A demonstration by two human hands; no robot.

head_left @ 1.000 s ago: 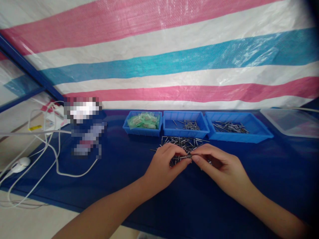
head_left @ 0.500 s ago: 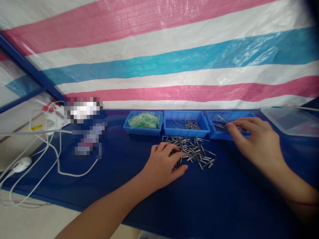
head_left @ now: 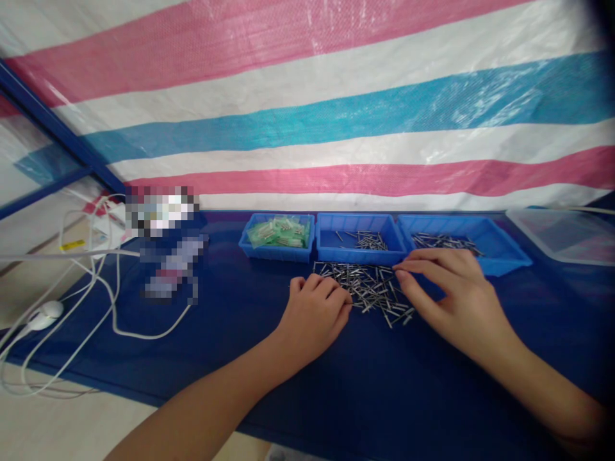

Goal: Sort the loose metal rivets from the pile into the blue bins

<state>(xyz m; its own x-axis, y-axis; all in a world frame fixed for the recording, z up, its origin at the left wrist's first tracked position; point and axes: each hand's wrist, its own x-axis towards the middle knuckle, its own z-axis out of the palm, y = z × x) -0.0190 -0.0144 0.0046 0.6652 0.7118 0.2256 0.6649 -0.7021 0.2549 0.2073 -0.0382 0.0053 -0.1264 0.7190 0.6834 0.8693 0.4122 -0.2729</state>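
A loose pile of thin silver metal pins (head_left: 372, 291), resembling blind rivets, lies on the blue tabletop. My left hand (head_left: 314, 314) rests at the pile's left edge, fingers curled and thumb tucked in; whatever is under them is hidden. At the pile's right side hovers my right hand (head_left: 451, 291), thumb and fingertips slightly apart with nothing visible between them. Behind the pile, the middle blue bin (head_left: 343, 223) has some pins in its right half. More pins lie in the right blue bin (head_left: 500, 246), partly covered from view by my right hand.
The left blue bin (head_left: 276, 255) holds green-tinted clear packets (head_left: 281, 232). A clear plastic lid or tray (head_left: 557, 237) lies at the far right. White cables (head_left: 115, 301) loop across the left end, beside blurred items. A striped sheet (head_left: 307, 137) hangs behind the table (head_left: 384, 397).
My right hand has moved left and nearer, from over the right bin to the pile's right side. The left hand's thumb and fingers have drawn together at the pile.
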